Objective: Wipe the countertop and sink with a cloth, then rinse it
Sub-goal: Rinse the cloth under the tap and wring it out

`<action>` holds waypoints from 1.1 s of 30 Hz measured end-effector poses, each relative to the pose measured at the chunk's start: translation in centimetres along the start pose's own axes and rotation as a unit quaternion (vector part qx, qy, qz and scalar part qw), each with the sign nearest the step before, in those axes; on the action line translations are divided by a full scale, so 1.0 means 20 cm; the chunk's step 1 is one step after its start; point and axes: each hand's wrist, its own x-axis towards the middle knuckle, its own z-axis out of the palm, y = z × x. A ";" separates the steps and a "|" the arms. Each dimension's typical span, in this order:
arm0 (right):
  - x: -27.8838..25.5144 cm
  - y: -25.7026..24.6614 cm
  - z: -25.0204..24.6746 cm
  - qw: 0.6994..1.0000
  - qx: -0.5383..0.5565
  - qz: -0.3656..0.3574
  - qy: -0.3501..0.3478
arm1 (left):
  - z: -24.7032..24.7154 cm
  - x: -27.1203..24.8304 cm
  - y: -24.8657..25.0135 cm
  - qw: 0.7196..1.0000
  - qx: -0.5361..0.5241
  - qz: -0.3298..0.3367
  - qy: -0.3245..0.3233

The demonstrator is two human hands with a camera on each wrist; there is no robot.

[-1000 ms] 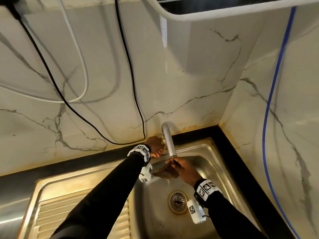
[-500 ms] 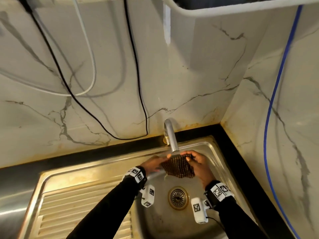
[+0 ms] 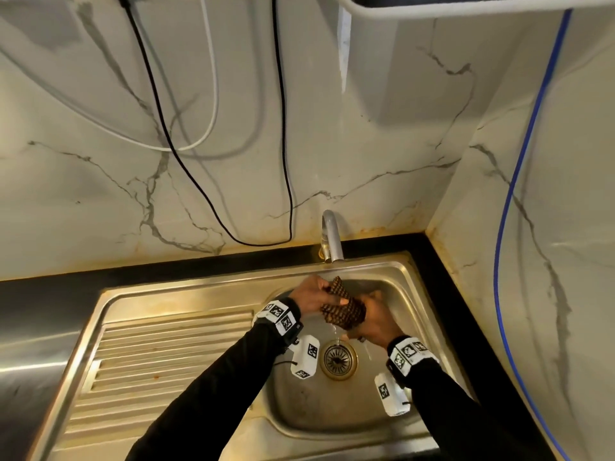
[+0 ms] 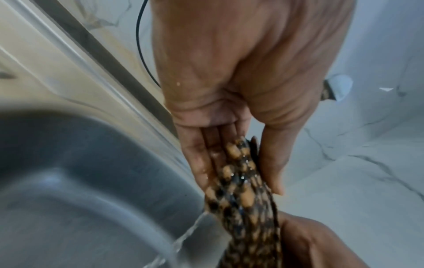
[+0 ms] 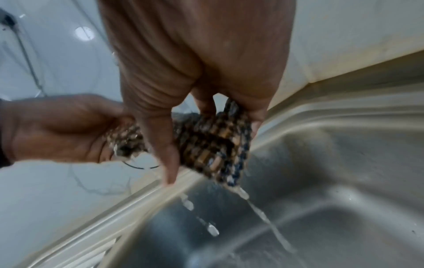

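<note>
A wet brown-and-black checked cloth [image 3: 342,307] hangs twisted between both hands over the steel sink basin [image 3: 392,284], in front of the tap [image 3: 332,241]. My left hand [image 3: 311,294] grips its upper end; in the left wrist view the fingers [image 4: 201,163] and thumb close round the cloth [image 4: 243,195]. My right hand [image 3: 372,316] grips the lower end, fingers wrapped over the cloth [image 5: 211,145]. Water runs off the cloth toward the drain [image 3: 338,359].
The ribbed draining board [image 3: 156,367] lies left of the basin. Black countertop [image 3: 50,291] borders the sink at the back and right. Black [image 3: 286,161], white [image 3: 213,104] and blue [image 3: 512,181] cables hang on the marble walls. A white unit [image 3: 466,8] hangs overhead.
My left hand left the tap's base and came onto the cloth. Both hands drew the cloth back from under the spout and now twist it, water dripping.
</note>
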 end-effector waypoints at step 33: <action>-0.01 -0.14 0.09 0.942 -0.301 -0.145 -0.030 | 0.13 -0.01 -0.02 0.858 0.511 -0.031 -0.030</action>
